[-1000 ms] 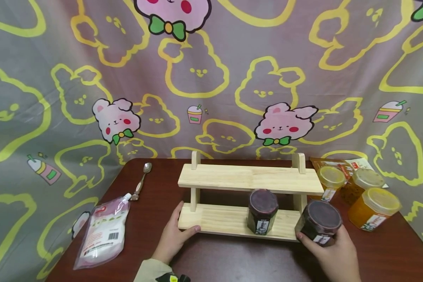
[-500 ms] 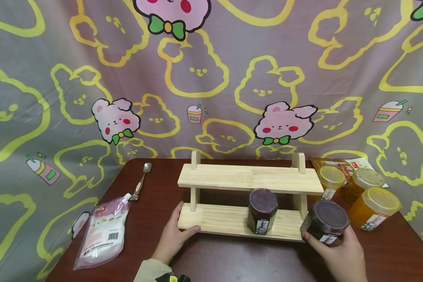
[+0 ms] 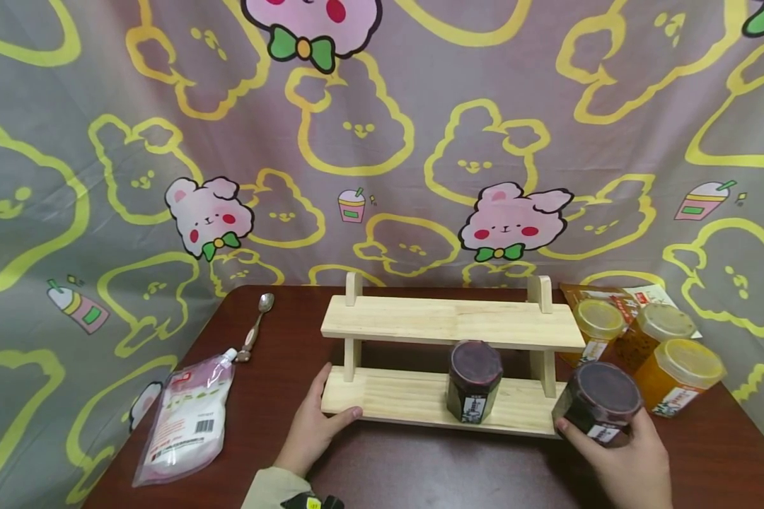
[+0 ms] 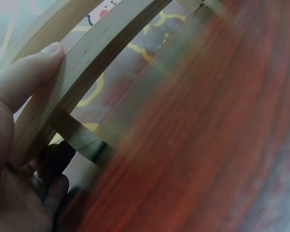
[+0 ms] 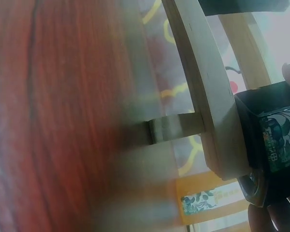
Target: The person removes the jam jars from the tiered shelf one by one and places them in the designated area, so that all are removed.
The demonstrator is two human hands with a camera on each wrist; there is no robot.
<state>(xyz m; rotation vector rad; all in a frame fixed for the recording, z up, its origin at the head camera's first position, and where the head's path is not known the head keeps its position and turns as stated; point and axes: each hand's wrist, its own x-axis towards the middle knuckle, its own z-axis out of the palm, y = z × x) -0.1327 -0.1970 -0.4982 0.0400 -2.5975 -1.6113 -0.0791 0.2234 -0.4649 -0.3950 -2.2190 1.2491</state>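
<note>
A two-tier wooden rack [image 3: 452, 319] stands on the dark red-brown table. My left hand [image 3: 315, 428] grips the left end of its lower board, thumb on top and fingers beneath in the left wrist view. In my right hand [image 3: 637, 459] is a dark hexagonal jar [image 3: 597, 403] with a white label, held at the right end of the lower board. The right wrist view shows this jar [image 5: 275, 140] overlapping the board's end [image 5: 227, 154]. Another dark jar [image 3: 474, 382] sits upright on the lower board, right of its middle.
Three jars with yellow to amber contents, including an orange one [image 3: 675, 375], stand at the right behind my hand, with flat packets [image 3: 649, 297] beyond. At left lie a spouted pouch [image 3: 187, 417] and a spoon [image 3: 255, 329]. A patterned curtain [image 3: 395, 141] hangs behind.
My right hand has shifted a little to the right with the dark jar, past the right end of the lower board. The left hand, the rack and the other dark jar stay put.
</note>
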